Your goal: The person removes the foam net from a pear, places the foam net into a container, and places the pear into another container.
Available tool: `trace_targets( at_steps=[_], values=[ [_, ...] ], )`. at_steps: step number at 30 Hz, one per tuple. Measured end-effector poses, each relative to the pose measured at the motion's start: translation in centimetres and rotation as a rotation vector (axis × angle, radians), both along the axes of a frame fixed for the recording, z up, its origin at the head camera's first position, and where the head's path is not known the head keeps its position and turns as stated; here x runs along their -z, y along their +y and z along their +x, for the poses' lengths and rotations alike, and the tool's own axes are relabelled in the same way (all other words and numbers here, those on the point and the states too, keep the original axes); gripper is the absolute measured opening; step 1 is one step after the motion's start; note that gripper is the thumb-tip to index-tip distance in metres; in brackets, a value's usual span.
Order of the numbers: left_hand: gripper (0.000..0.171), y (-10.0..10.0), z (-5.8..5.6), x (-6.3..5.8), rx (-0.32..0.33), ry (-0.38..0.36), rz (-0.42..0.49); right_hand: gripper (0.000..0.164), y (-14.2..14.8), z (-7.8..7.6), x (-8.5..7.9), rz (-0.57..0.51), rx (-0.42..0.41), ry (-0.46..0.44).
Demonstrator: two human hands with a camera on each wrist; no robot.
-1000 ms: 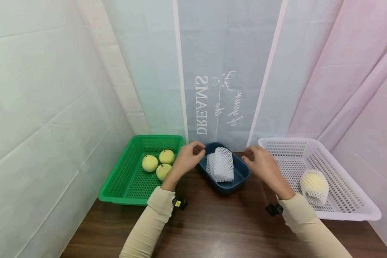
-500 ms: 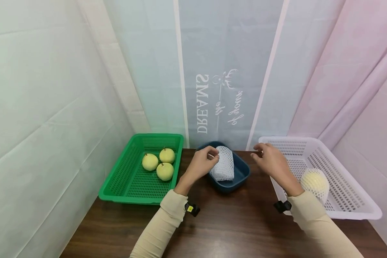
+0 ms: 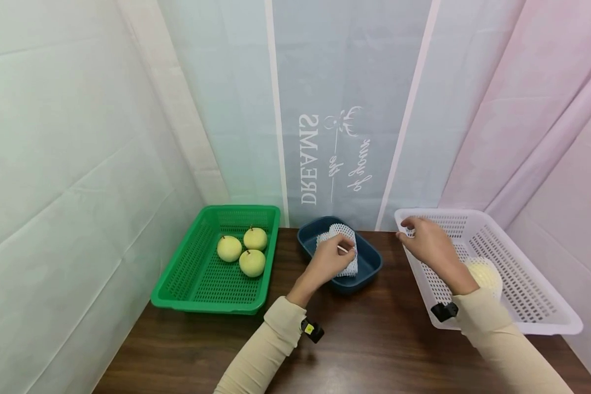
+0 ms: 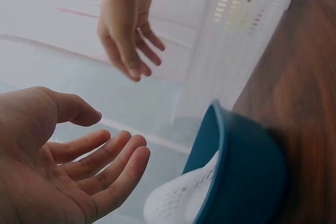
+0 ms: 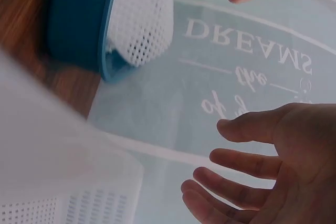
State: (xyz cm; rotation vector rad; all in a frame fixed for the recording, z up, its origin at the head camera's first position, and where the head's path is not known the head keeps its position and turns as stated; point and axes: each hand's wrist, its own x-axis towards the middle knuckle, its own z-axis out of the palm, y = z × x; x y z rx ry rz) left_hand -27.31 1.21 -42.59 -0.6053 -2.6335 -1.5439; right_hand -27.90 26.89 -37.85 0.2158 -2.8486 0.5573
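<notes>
My left hand hovers over the dark blue basin in the head view, its fingers loosely bent and nothing in them. White foam net sleeves lie in that basin, partly covered by the hand. The left wrist view has the same sleeves poking above the basin's rim, beside the relaxed fingers. My right hand, also holding nothing, is over the near-left side of the white basket. Inside this basket sits a pale yellow fruit in a foam net, partly hidden by the right wrist.
On the left stands a green basket with several yellow-green pears in it. All three containers rest on a dark brown wooden table. Behind them hangs a printed curtain, and a pale sheet closes off the left side.
My left hand has moved rightward from between the green basket and the basin to above the foam sleeves. My right hand has shifted right, from the basin's side to over the white basket.
</notes>
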Motion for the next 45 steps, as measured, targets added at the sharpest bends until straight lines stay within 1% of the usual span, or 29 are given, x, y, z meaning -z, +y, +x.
trace_targets(
  at_steps=[3,6,12,19,23,30,33,39,45],
  values=[
    [0.021,0.8,0.3,0.3,0.019,-0.027,0.01,0.04,0.5,-0.2,-0.1,0.012,-0.002,-0.006],
    [0.022,1.6,0.6,0.3,0.03,-0.035,0.009,0.04,1.1,-0.4,-0.2,0.021,-0.004,-0.018],
    [0.016,3.6,1.0,0.2,0.019,-0.044,0.012,0.043,2.9,-0.8,-0.1,0.038,0.001,-0.062],
    [0.018,5.7,1.4,0.5,0.045,-0.078,0.031,0.044,5.1,-1.5,0.2,0.062,-0.009,-0.062],
    [0.016,6.6,1.7,0.5,0.042,-0.098,0.017,0.046,6.2,-1.8,0.4,0.069,-0.012,-0.081],
    [0.013,8.3,1.7,0.6,0.027,-0.081,-0.05,0.051,7.9,-2.3,0.6,0.084,-0.012,-0.133],
    [0.013,8.8,1.7,0.7,0.033,-0.098,-0.042,0.053,8.6,-2.4,0.8,0.084,-0.009,-0.154],
    [0.012,10.2,2.1,0.9,0.052,-0.159,-0.008,0.057,10.0,-2.6,1.4,0.091,0.003,-0.192],
    [0.012,11.5,2.6,1.3,0.036,-0.174,-0.075,0.057,11.2,-2.7,1.9,0.086,0.003,-0.218]
  ],
)
